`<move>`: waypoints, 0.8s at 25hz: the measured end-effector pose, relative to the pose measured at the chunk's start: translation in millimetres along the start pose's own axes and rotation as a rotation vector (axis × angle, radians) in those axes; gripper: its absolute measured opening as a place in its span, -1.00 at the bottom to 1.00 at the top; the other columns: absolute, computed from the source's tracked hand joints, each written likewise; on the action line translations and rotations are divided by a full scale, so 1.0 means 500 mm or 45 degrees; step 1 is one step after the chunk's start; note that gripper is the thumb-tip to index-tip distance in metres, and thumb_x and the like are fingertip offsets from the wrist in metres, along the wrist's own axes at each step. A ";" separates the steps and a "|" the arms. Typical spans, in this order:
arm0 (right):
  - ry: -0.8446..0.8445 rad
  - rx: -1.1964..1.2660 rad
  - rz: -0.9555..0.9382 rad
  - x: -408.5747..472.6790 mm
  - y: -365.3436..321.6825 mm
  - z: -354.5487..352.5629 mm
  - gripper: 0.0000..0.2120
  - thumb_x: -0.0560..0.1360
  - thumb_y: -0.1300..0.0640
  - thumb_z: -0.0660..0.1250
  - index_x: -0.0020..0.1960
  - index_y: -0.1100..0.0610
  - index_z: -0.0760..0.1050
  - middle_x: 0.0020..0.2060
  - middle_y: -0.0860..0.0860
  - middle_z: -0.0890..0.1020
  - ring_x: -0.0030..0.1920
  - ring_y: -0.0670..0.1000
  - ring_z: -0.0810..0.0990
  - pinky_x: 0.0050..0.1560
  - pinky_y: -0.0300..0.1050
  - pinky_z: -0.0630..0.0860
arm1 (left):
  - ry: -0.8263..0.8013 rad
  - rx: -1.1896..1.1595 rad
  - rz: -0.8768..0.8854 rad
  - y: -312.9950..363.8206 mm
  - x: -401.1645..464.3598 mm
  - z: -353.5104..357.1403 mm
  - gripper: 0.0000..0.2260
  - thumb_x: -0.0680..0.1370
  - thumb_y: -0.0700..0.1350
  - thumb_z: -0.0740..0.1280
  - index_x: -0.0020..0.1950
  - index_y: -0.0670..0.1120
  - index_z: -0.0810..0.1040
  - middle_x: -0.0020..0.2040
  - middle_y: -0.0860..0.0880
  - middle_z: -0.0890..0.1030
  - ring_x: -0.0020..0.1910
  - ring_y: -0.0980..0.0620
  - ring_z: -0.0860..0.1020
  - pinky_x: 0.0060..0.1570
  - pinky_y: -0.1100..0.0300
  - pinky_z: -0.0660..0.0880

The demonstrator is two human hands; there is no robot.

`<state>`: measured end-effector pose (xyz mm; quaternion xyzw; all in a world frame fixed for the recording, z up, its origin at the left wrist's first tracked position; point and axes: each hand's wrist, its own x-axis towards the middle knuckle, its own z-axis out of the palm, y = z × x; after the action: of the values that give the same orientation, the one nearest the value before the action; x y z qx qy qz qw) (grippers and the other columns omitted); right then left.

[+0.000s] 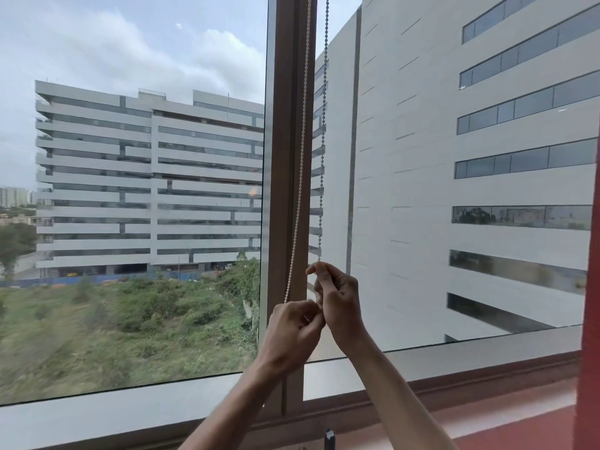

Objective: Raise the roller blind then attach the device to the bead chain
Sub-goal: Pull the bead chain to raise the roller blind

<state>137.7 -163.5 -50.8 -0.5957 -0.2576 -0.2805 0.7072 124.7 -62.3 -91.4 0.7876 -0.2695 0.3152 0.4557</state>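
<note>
The white bead chain (300,164) hangs in two strands in front of the brown window post (285,125). My left hand (293,332) pinches the lower end of the left strand at about sill height. My right hand (337,300) sits just to the right and slightly higher, its fingertips closed on the lower end of the right strand (322,157). The two hands touch each other. The roller blind is out of view above the frame. A small dark device (330,438) with a pale top stands at the bottom edge below my arms.
Large window panes (130,190) show office buildings and a green lot outside. A grey and brown sill (454,362) runs below the glass. A red wall edge (589,319) closes the right side.
</note>
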 end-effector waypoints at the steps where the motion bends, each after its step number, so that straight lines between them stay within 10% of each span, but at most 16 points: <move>1: 0.004 -0.019 -0.010 -0.003 -0.002 -0.004 -0.71 0.65 0.25 0.19 -0.19 0.18 0.58 -0.60 -0.15 0.30 -0.59 -0.16 0.21 -0.54 -0.29 0.18 | -0.060 0.212 0.025 0.020 0.012 -0.030 -0.78 0.43 -0.03 0.30 -0.33 -0.12 0.61 -0.42 0.03 0.61 -0.43 0.13 0.53 -0.39 0.12 0.48; 5: -0.016 -0.099 -0.056 -0.020 -0.012 -0.019 -0.69 0.66 0.24 0.19 -0.20 0.15 0.59 -0.62 -0.14 0.26 -0.62 -0.14 0.15 -0.55 -0.26 0.10 | 0.023 0.454 0.027 0.117 0.078 -0.121 -0.70 0.42 0.05 0.25 -0.16 -0.11 0.69 -0.18 -0.04 0.72 -0.22 0.01 0.67 -0.15 0.03 0.64; 9: -0.116 -0.115 0.004 -0.035 -0.035 -0.008 -0.68 0.67 0.22 0.17 -0.19 0.13 0.59 -0.61 -0.17 0.31 -0.60 -0.19 0.20 -0.57 -0.31 0.15 | 0.080 -0.145 -0.059 0.225 0.200 -0.159 -0.76 0.67 -0.06 0.19 0.05 -0.16 0.58 -0.11 -0.12 0.68 -0.19 -0.02 0.68 0.05 -0.05 0.62; 14: -0.241 -0.360 -0.066 -0.047 -0.068 0.000 -0.70 0.66 0.19 0.17 -0.17 0.19 0.58 -0.51 -0.05 0.53 -0.54 -0.08 0.50 -0.51 -0.27 0.41 | 0.327 -0.941 -0.197 0.346 0.314 -0.168 -0.81 0.67 -0.13 0.23 0.10 -0.23 0.56 -0.25 -0.10 0.61 -0.50 0.13 0.57 -0.47 0.29 0.51; 20: 0.065 -0.620 -0.239 0.056 -0.195 -0.009 -0.72 0.64 0.09 0.19 0.17 0.19 0.61 -0.01 0.12 0.73 -0.02 0.04 0.71 0.08 0.11 0.62 | 0.476 -1.008 -0.160 0.361 0.327 -0.160 -0.79 0.65 -0.17 0.28 -0.13 -0.11 0.64 -0.42 0.02 0.35 -0.58 0.18 0.23 -0.58 0.32 0.14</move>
<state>89.0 -183.2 36.1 -0.7145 -0.2187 -0.4134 0.5203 83.2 -93.2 159.8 0.4966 -0.2341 0.2965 0.7814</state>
